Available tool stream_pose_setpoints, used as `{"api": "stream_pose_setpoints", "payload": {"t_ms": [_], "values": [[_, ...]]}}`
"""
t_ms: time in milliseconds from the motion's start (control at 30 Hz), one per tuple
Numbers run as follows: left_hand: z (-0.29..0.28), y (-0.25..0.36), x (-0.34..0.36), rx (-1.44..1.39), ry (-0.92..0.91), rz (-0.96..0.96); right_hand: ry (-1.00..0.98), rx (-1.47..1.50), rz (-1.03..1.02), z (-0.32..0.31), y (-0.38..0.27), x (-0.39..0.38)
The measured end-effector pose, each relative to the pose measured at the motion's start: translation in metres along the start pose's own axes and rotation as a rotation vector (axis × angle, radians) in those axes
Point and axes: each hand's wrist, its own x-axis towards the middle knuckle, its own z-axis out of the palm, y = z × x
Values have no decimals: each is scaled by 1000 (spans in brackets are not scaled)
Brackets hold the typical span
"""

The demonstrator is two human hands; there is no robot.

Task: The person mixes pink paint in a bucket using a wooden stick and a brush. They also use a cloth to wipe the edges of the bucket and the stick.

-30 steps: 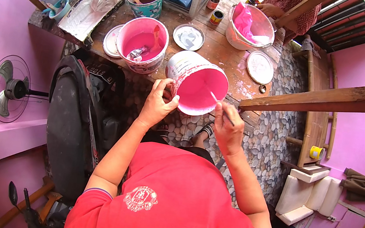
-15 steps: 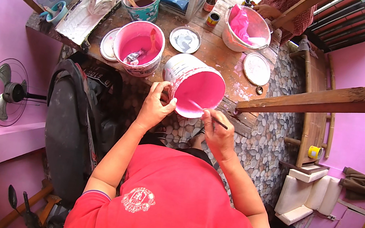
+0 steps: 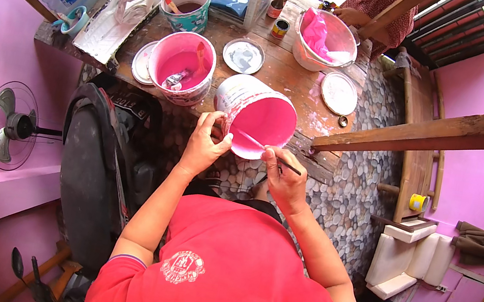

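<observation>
A white bucket (image 3: 242, 89), pink inside, is tipped toward me at the table's front edge. My left hand (image 3: 208, 142) grips its lower left rim, thumb at the rim and fingers against the outer wall. In my right hand (image 3: 284, 178) is a thin, dark-handled tool (image 3: 288, 166). Its long, pink-coated end reaches into the bucket and lies along the inner wall; its exact kind is unclear. Just left of this bucket stands another bucket of pink paint (image 3: 180, 66), with a wooden-handled tool and a paint-smeared silvery object in it.
On the wooden table (image 3: 281, 74) are paint-smeared lids (image 3: 244, 55), a teal bucket (image 3: 185, 8), a white paint tray (image 3: 105, 30) and a large pail (image 3: 330, 53) with pink plastic. Another person (image 3: 377, 7) stands beyond. A motorbike (image 3: 86, 169) and wooden post (image 3: 426, 132) flank me.
The tool's end has shifted left and slightly up along the bucket's inner wall, and my right hand has moved slightly left and down. My left hand keeps its grip on the bucket.
</observation>
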Motion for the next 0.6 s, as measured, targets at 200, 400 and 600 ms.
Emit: {"api": "stream_pose_setpoints", "payload": {"t_ms": [200,400,600], "values": [[1,0,-2,-42,2,-27,83,-205,-41,-16,14,6],[2,1,-2,-20,-4,-12,-34,-112,-32,-1,-3,-3],[2,-7,-2,-3,8,25,74,-203,-79,-15,13,9]]}}
